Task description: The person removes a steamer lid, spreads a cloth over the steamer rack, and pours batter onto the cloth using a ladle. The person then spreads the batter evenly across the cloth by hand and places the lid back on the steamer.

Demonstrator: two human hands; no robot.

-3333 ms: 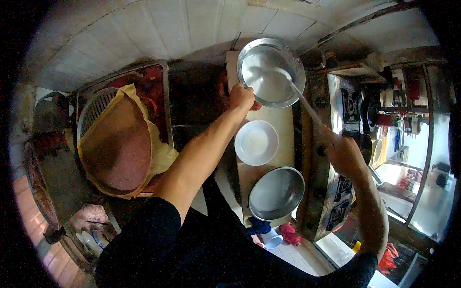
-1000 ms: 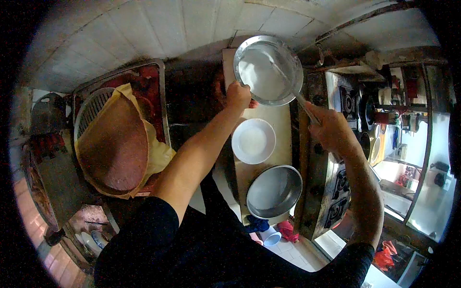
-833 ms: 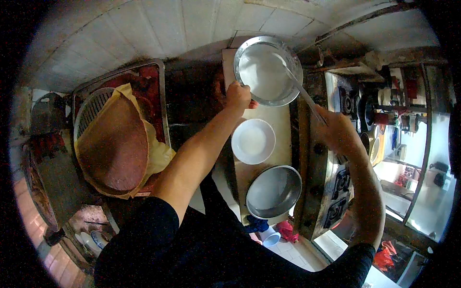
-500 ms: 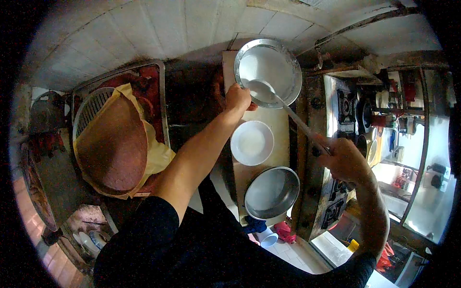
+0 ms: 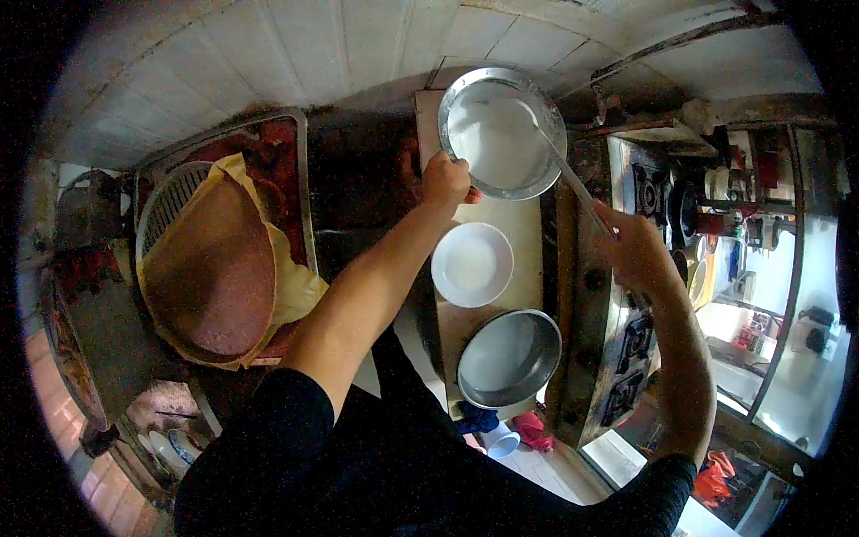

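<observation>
Metal basin [image 5: 542, 174] is sitting at one o'clock in view; left hand [image 5: 446, 179] is pinching its seven-thirty rim; right hand [image 5: 633, 251], at the basin's four o'clock, is gripping a ladle [image 5: 571, 177] reaching inside.

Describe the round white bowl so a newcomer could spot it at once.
Find the narrow, pale counter at mid-view. At its far end is a round silvery metal basin, held by the left hand; at its near end, a grey metal bowl. The round white bowl sits between them: of these three, the only white one.
</observation>
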